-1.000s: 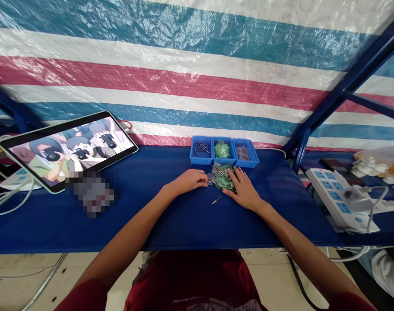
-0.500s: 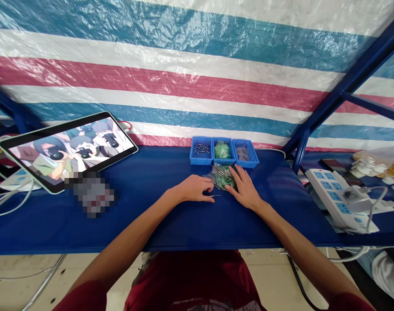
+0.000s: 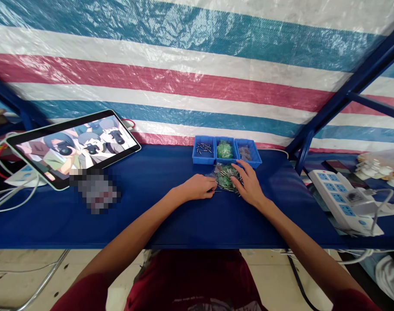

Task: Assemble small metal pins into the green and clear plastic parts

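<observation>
Well inside the table's [image 3: 190,224] near edge, the right hand [image 3: 249,185] spreads at the mixed pile [image 3: 225,175]; the left hand [image 3: 200,187] curls at its left, grip unclear.

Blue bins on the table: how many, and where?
3, in a row near the table's far edge: left bin, with metal pieces; middle bin, with green pieces; right bin, with greyish-brown pieces. No sign of hidden ones.

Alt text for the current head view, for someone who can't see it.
A person's curled left hand and spread right hand flank a mixed pile of thin metal pins and green material on a blue table. Three blue bins stand just behind; a tablet is at the left, a white power strip at the right.
</observation>
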The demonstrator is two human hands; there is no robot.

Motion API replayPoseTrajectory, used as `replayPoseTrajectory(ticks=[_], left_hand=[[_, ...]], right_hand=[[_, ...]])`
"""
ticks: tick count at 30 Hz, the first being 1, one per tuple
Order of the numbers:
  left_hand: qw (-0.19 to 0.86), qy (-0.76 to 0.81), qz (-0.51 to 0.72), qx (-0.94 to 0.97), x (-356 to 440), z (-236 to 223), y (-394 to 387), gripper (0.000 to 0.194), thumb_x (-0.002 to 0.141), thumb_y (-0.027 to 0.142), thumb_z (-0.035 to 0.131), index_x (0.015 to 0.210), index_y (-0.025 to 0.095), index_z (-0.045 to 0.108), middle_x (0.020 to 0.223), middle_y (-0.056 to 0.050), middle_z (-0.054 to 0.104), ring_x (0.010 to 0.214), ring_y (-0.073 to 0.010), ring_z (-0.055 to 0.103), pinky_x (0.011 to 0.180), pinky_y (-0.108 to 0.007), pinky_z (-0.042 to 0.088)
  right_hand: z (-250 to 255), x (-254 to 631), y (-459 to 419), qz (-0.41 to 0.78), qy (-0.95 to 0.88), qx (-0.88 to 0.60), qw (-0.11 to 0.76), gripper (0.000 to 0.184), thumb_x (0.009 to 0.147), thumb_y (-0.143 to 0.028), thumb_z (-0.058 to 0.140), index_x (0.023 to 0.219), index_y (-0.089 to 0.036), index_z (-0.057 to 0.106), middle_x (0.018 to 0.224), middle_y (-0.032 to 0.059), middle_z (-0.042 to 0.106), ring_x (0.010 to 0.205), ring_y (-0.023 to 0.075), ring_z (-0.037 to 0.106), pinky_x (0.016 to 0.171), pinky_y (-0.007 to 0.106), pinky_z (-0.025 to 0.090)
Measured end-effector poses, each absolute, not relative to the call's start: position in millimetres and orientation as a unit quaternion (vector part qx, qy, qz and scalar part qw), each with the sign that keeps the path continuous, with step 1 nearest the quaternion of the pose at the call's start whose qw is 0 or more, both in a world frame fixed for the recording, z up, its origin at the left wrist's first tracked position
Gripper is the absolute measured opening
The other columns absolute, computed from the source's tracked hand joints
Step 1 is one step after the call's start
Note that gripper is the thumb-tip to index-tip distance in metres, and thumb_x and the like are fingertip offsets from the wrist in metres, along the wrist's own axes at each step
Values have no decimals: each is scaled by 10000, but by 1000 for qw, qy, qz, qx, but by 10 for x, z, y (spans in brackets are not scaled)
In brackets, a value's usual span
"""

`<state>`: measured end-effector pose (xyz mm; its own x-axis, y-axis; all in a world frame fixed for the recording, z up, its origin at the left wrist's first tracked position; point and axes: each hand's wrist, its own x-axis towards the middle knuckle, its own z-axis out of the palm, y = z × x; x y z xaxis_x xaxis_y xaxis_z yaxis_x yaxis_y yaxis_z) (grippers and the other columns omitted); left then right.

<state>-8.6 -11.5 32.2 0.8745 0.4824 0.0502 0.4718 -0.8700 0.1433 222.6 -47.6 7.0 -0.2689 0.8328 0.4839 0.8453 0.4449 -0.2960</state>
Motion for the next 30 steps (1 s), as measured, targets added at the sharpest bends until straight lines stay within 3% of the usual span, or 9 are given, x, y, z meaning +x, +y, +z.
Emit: replayPoseTrajectory(ticks=[8, 16, 24, 30], left_hand=[[154, 312, 174, 921, -34, 363, 171, 107, 849, 232, 551, 834, 171, 638, 770, -15, 676, 664, -132, 598, 617, -209, 388], [199, 403, 368, 814, 51, 310, 261, 129, 870, 259, 560, 852, 163, 644, 764, -10, 693, 675, -136, 614, 676, -234, 441], [262, 399, 445, 758, 142, 298, 221, 184, 881, 297, 543, 830, 161, 657, 706, -3, 682, 636, -120, 613, 667, -224, 479], [265, 403, 477, 735, 101, 227, 179, 243, 874, 374, 561, 852, 160, 675, 751, -17, 699, 616, -116, 609, 639, -225, 493]], right_hand=[[394, 2051, -155, 17, -786, -526, 324, 441, 938, -479, 355, 1163, -207, 620, 1204, 121, 595, 1183, 292, 501, 1034, 473, 370], [438, 1939, 46, 97, -765, -515, 374, 333, 907, -411, 454, 1005, -175, 667, 987, 91, 701, 907, 235, 640, 830, 376, 496], [484, 1965, 45, 119, -760, -509, 386, 220, 856, -336, 520, 807, -190, 677, 789, 47, 709, 710, 191, 641, 690, 313, 494], [428, 1879, 44, 142, -743, -514, 405, 197, 872, -304, 484, 783, -182, 610, 715, 30, 657, 645, 162, 593, 660, 279, 463]])
